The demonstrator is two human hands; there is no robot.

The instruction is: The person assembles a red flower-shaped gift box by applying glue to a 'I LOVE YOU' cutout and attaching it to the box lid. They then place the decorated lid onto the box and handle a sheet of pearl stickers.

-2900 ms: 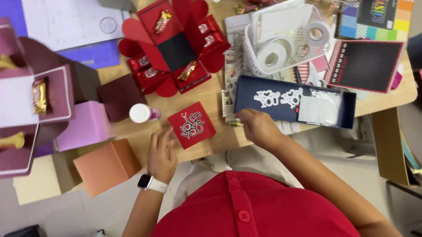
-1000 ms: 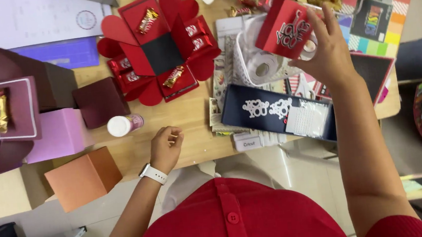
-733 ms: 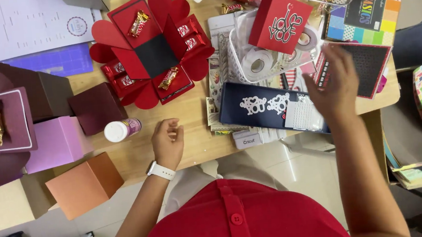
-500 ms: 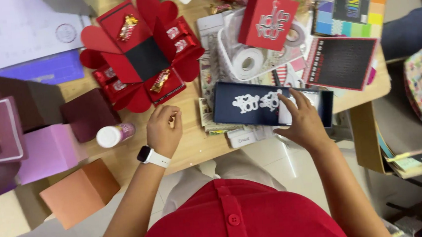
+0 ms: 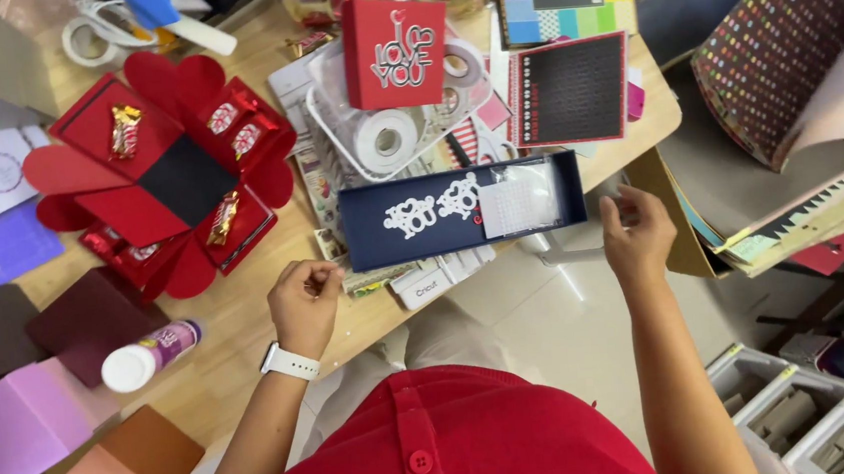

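- The navy card tray lies on the worktop near its front edge, with white cut-out lettering and a pale sheet on it.
- Its long axis runs roughly 9 to 3 o'clock, the right end tipped slightly up toward 2.
- The right hand is just off the tray's right end, at about 4 o'clock from it; fingers loosely curled, holding nothing I can make out.
- The left hand rests at the tray's lower left corner, about 8 o'clock, fingers pinched together; whether it holds a small scrap I cannot tell.
- Both hands are near; the left is closer.
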